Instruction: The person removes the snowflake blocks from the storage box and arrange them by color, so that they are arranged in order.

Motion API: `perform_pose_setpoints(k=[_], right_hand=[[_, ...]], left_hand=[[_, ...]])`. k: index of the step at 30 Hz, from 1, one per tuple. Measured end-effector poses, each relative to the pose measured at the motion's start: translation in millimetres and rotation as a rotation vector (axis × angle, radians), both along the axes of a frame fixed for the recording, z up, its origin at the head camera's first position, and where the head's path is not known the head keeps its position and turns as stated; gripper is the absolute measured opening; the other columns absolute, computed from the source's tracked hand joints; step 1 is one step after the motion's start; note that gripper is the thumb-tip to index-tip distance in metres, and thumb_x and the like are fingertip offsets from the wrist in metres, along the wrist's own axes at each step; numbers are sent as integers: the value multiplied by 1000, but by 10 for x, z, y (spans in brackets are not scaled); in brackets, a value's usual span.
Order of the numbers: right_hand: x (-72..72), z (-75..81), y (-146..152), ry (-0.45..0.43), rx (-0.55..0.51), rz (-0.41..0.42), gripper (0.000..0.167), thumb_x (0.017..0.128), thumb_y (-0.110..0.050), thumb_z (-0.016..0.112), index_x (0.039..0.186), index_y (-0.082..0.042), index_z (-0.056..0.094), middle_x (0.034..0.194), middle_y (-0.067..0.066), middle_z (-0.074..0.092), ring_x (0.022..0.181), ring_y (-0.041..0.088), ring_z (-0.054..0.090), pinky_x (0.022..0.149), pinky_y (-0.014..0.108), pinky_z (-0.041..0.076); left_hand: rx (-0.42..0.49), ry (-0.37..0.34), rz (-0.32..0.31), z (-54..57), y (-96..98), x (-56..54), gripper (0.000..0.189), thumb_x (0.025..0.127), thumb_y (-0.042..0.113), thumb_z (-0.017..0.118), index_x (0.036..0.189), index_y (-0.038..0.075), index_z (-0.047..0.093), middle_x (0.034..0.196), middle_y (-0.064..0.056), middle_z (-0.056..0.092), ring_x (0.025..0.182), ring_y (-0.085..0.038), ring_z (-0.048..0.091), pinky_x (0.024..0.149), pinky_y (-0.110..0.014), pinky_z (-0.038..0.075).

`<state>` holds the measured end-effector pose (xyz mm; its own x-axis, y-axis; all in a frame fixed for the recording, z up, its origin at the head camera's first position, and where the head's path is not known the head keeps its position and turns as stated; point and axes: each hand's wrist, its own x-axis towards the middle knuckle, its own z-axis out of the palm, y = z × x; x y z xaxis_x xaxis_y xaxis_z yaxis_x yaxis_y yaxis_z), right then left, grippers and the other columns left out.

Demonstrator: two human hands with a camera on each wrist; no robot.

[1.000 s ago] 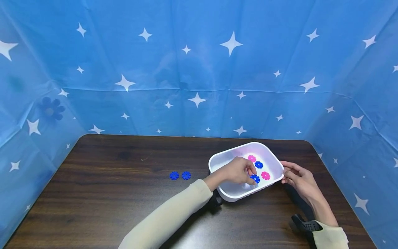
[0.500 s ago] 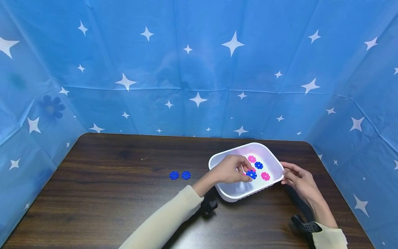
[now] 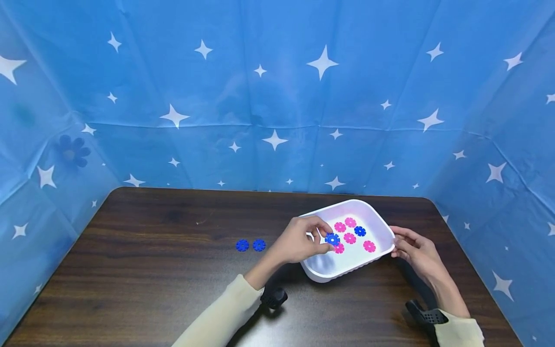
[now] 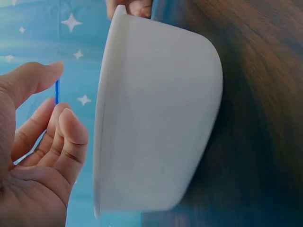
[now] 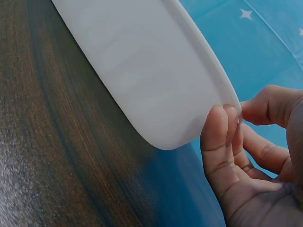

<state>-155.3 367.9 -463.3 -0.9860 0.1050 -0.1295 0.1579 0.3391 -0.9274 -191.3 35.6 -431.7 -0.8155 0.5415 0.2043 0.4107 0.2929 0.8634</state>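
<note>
Above dark wood (image 3: 151, 270), bent left-hand fingers (image 3: 319, 222) pinch a blue disc (image 3: 332, 240).

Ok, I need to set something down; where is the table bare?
Bare table runs left from the two blue discs to the left edge, and behind them to the curtain. Crowded at the tray: pink and blue discs inside, left hand over one end, right hand holding the other.
</note>
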Motion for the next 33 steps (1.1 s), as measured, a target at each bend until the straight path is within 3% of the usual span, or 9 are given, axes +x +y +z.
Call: perform_pose_setpoints(k=[6, 11, 20, 28, 33], right_hand=[[36, -28, 3, -4, 18, 3, 51, 105, -18, 60, 150, 1, 45, 126, 11, 63, 90, 8, 65, 82, 20, 59], [21, -29, 12, -1, 19, 8, 51, 105, -18, 59, 150, 0, 45, 124, 7, 62, 91, 9, 65, 82, 20, 59], [20, -19, 17, -12, 11, -2, 51, 105, -18, 59, 151, -1, 45, 122, 1, 63, 91, 9, 65, 82, 20, 59], [-6, -8, -7, 8, 9, -4, 49, 105, -17, 59, 149, 1, 46, 117, 0, 63, 89, 9, 64, 80, 21, 60], [-3, -19, -6, 9, 10, -8, 48, 105, -15, 58, 149, 1, 47, 112, -3, 64, 88, 9, 64, 80, 21, 60]], left_hand=[[1, 10, 63, -48, -211, 77, 28, 81, 18, 88, 104, 11, 75, 91, -4, 68, 72, -6, 60, 60, -20, 50], [14, 57, 112, -83, -416, 86, 26, 80, 14, 88, 102, 12, 74, 88, -4, 67, 69, -7, 58, 59, -19, 49], [53, 66, 193, -136, -842, 70, 26, 82, 12, 87, 104, 9, 73, 89, -11, 68, 69, -11, 58, 59, -21, 49], [9, 102, 311, -239, -1386, 59, 26, 85, 14, 85, 107, 8, 72, 90, -9, 68, 69, -11, 59, 60, -22, 50], [-59, 78, 383, -301, -1665, 75, 25, 87, 17, 83, 108, 11, 71, 88, -7, 66, 69, -13, 58, 60, -23, 50]])
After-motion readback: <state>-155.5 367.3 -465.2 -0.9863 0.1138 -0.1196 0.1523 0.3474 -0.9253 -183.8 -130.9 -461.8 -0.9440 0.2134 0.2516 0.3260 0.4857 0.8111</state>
